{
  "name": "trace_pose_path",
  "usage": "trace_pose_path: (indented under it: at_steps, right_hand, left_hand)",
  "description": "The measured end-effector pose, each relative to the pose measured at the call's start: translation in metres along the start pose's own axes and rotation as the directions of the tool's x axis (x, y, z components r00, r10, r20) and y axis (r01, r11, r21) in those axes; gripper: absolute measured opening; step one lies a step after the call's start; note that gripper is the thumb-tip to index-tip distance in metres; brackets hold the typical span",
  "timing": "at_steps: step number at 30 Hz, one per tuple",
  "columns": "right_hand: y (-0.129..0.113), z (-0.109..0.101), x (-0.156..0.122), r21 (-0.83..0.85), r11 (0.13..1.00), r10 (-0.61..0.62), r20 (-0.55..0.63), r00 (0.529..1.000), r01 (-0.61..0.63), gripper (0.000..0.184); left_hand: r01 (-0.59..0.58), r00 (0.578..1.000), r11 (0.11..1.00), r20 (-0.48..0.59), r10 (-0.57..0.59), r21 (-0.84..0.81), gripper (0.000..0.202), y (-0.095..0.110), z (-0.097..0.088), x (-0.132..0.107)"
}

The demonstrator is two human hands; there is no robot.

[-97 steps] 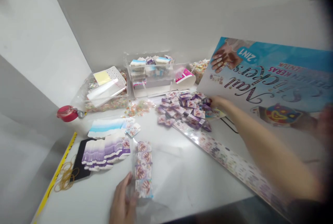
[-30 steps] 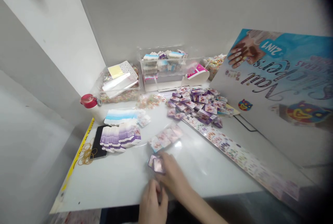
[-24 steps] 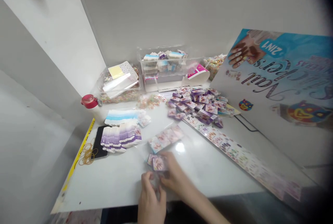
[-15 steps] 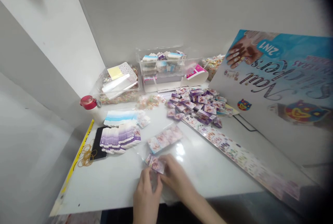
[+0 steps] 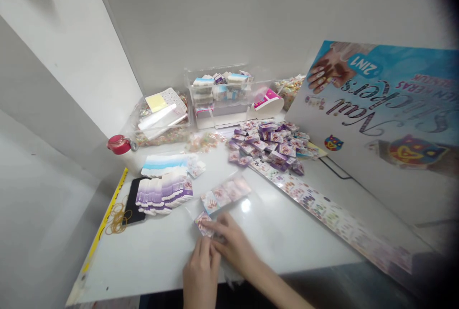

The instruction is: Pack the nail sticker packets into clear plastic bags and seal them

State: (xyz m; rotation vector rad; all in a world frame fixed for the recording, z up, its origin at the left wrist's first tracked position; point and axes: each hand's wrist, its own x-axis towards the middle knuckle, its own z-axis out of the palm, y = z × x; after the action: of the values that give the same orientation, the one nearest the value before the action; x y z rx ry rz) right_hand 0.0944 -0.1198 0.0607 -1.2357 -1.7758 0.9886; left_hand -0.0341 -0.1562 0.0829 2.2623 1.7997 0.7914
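Low in the centre, the left hand (image 5: 201, 273) and right hand (image 5: 233, 244) press close together, fingers pinching a small nail-sticker packet (image 5: 203, 224) on the white desk (image 5: 143, 266). Just beyond lies a strip of packets (image 5: 225, 195) in clear plastic; farther, a purple packet heap (image 5: 263, 145) sits near the upper centre.
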Motion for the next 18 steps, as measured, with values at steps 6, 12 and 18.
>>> trace_pose_path:
  at_steps: [6,12,18]
  right_hand:
    - [-0.002,-0.009,0.0,0.024,0.997,-0.071,0.054,0.996,0.07,0.04]
    - [0.006,0.007,0.004,0.05,0.994,-0.093,-0.075,0.993,0.097,0.046]
    - [0.011,0.006,-0.004,0.147,0.989,0.015,-0.1,0.995,0.0,0.037]
  left_hand:
    - [-0.023,0.997,0.999,-0.072,0.02,-0.038,0.021,-0.001,0.001,0.001]
    - [-0.103,0.994,0.989,-0.044,0.099,-0.103,0.02,0.002,0.008,-0.004]
    - [-0.044,0.998,0.998,-0.053,0.041,-0.055,0.019,-0.001,0.004,-0.001]
